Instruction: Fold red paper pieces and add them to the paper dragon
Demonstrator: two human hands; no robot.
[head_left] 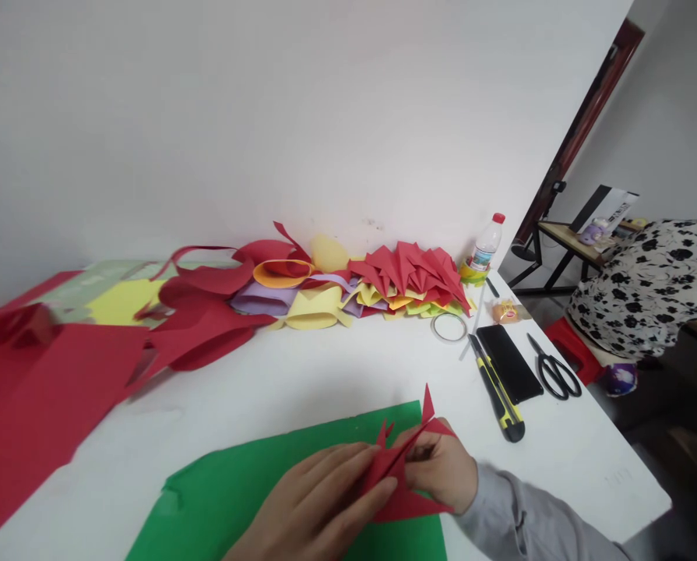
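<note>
A folded piece of red paper (392, 499) with pointed tips is held between both hands, low over a green sheet (225, 491). My left hand (318, 495) grips its left side, thumb and fingers on the paper. On the other side my right hand (441, 467), in a grey sleeve, pinches the paper near its upper points, with the fingers curled and partly hidden behind the folds. One narrow red tip rises above the right hand.
Along the wall lie red folded paper pieces (410, 273), rolled coloured papers (313, 308) and red sheets (50, 389). At right are a bottle (484, 253), tape ring (449, 327), yellow-black cutter (497, 389), black phone (508, 362) and scissors (552, 372). Beyond the table, a person in floral clothing (645, 284).
</note>
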